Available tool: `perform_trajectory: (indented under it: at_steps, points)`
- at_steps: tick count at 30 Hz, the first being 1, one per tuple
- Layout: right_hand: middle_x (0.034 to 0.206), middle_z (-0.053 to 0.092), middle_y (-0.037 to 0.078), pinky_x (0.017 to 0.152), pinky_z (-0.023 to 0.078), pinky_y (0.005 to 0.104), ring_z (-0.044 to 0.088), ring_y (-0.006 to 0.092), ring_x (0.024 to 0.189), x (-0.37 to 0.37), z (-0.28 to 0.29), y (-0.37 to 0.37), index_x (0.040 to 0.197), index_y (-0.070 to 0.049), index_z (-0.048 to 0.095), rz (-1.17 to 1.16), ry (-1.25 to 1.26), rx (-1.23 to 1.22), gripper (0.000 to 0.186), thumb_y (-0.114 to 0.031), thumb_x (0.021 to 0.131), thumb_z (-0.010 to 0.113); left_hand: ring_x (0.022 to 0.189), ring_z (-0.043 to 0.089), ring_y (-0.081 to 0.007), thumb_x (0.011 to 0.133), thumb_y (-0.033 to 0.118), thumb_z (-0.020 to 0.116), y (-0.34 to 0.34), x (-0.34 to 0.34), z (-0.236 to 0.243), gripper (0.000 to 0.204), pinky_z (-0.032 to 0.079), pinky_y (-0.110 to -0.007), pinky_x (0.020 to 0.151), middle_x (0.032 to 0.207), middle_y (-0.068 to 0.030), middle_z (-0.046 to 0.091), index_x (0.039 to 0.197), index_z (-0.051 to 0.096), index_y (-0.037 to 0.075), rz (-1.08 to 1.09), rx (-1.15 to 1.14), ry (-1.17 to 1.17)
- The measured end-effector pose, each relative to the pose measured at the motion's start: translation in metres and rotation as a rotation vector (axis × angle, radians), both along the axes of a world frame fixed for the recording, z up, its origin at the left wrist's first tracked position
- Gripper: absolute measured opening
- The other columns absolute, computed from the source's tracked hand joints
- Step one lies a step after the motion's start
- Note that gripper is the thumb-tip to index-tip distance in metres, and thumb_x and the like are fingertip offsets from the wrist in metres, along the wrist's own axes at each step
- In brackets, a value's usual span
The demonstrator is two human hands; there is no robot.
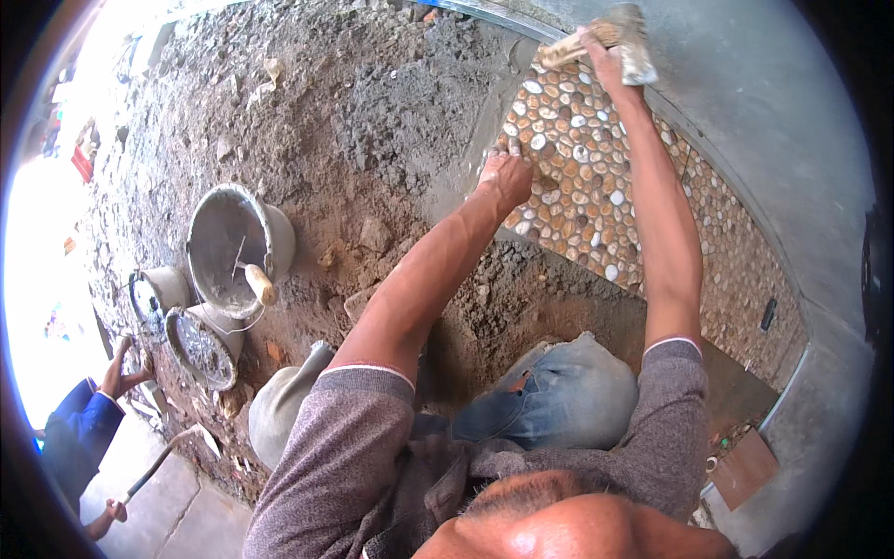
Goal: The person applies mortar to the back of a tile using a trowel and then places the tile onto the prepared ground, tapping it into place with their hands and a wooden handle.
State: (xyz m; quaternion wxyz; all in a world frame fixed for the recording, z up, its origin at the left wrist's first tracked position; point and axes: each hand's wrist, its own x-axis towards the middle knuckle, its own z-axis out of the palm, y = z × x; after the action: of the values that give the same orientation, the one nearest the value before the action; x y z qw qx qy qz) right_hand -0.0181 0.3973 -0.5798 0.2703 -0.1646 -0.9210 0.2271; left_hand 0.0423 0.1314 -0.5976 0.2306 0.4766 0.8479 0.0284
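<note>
My right hand (pixel 610 67) is closed round the wooden handle of a mallet (pixel 633 47), its head smeared pale grey. It is held over the far end of a pebble-faced tile (pixel 577 177) of brown, orange and white stones. My left hand (pixel 507 177) rests at the tile's left edge beside wet grey mortar (pixel 466 172), fingers stretched forward and nothing seen in them. More pebble tiles (pixel 736 261) run along the right toward me.
At left stand a large bucket (pixel 284 238) with a wooden-handled trowel (pixel 261 284) and two smaller buckets (pixel 223 326). Rough soil (pixel 317 149) spreads ahead. A smooth grey surface (pixel 792 121) borders the right. At lower left another person's hand (pixel 115 510) holds a long-handled tool (pixel 154 466).
</note>
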Motion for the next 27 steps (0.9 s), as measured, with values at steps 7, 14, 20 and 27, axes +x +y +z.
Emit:
perform_trajectory:
  at_steps: [7, 14, 20, 27]
  points:
    - [0.100, 0.065, 0.008, 0.072, 0.050, 0.0332, 0.063, 0.0216, 0.079, 0.004, 0.007, -0.008, 0.103, -0.006, 0.064, 0.037, 0.043, 0.099, 0.025, -0.022, 0.085, 0.061, 0.110, 0.053, -0.0384, 0.079, 0.012, 0.049, 0.002, -0.001, -0.005, 0.041, 0.040, -0.047, 0.093, 0.135, -0.0290, 0.034, 0.119, 0.054, 0.004, 0.020, -0.061, -0.138]
    - [0.092, 0.064, 0.010, 0.075, 0.048, 0.0345, 0.060, 0.0220, 0.088, 0.010, 0.025, -0.019, 0.105, -0.005, 0.062, -0.080, 0.058, -0.013, 0.040, -0.038, 0.083, 0.062, 0.111, 0.052, -0.0381, 0.079, 0.012, 0.049, 0.001, 0.000, -0.005, 0.042, 0.037, -0.047, 0.095, 0.136, -0.0304, 0.031, 0.120, 0.053, 0.004, 0.025, -0.036, -0.124]
    - [0.096, 0.062, 0.014, 0.079, 0.048, 0.0318, 0.059, 0.0214, 0.091, 0.005, 0.016, -0.004, 0.105, -0.002, 0.061, -0.135, -0.034, 0.227, 0.045, -0.038, 0.080, 0.067, 0.106, 0.055, -0.0375, 0.080, 0.012, 0.049, 0.001, 0.000, -0.002, 0.037, 0.038, -0.047, 0.094, 0.135, -0.0294, 0.034, 0.114, 0.057, 0.000, 0.023, -0.056, -0.161]
    - [0.107, 0.060, 0.019, 0.085, 0.045, 0.0420, 0.058, 0.0312, 0.099, 0.012, 0.014, -0.015, 0.115, -0.003, 0.055, -0.027, -0.149, 0.096, 0.059, -0.047, 0.077, 0.066, 0.094, 0.062, -0.0327, 0.079, 0.012, 0.049, 0.000, -0.001, 0.002, 0.029, 0.046, -0.042, 0.083, 0.109, -0.0223, 0.060, 0.103, 0.063, 0.002, 0.051, -0.046, -0.192]
